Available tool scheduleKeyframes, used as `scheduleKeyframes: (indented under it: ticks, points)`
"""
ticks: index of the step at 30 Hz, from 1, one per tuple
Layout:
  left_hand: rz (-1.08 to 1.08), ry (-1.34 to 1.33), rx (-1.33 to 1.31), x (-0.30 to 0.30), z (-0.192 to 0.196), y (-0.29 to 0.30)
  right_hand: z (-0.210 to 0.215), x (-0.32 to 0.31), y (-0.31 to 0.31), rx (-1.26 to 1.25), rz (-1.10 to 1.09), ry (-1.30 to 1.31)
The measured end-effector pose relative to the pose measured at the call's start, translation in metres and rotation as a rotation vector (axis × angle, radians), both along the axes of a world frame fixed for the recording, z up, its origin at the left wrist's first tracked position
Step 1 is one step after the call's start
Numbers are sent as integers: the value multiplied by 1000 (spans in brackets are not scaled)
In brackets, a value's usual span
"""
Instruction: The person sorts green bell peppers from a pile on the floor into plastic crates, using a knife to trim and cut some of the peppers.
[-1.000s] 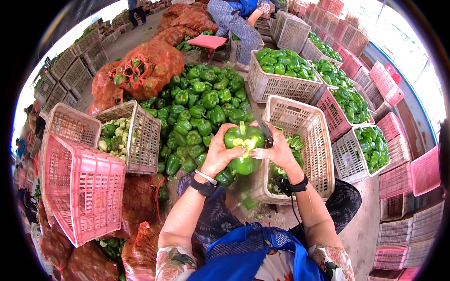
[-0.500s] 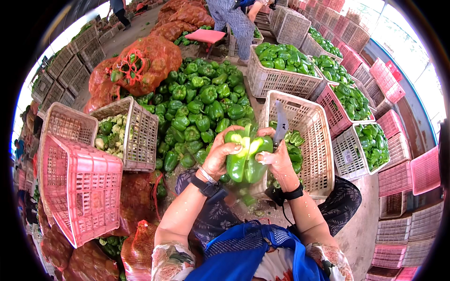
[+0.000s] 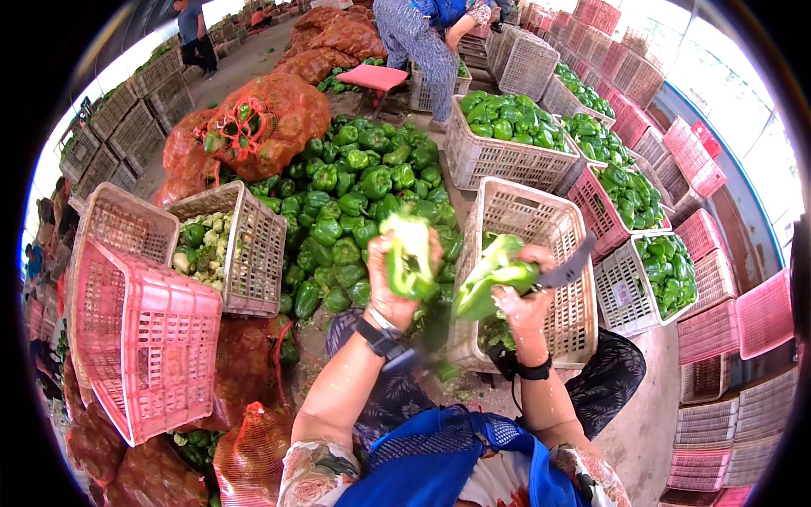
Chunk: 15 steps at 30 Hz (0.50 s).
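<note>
A green bell pepper is parted into two pieces, one in each hand. My left hand (image 3: 390,279) is closed round one pepper half (image 3: 410,260), its pale inside showing, a little blurred. My right hand (image 3: 525,291) grips the other pepper half (image 3: 488,283) and also a dark-bladed knife (image 3: 568,269), whose blade points up and to the right. Both hands are above my lap, the right one over the near part of a pale plastic crate (image 3: 583,325) with some green pepper pieces inside. Beyond my left hand lies a large heap of whole green peppers (image 3: 346,203).
At the left stand a pink crate (image 3: 152,338) and a crate of pepper cores (image 3: 253,253). Red mesh sacks (image 3: 274,127) lie behind the heap. Filled pepper crates (image 3: 515,156) line the right. A person (image 3: 422,51) is beyond, near a pink stool (image 3: 372,78).
The pepper held between both hands has come apart into two halves. My hands have moved apart, and the knife has swung from upright to pointing rightward.
</note>
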<state>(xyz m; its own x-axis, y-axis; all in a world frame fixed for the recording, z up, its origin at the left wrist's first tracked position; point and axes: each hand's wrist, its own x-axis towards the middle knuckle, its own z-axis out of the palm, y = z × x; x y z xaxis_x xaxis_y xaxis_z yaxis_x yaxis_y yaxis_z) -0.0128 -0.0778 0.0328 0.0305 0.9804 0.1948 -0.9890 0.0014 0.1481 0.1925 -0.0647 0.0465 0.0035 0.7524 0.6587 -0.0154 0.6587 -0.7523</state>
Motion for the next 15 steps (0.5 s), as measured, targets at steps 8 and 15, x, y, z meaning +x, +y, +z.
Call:
scheduleKeyframes:
  ticks: [8,15]
  points:
    - [-144,28,108,-6,5,-1,68,75,5,-369,-425,-969]
    - [-119,451,-74,26,-25,4,41,-16,-15,-102,22,-459]
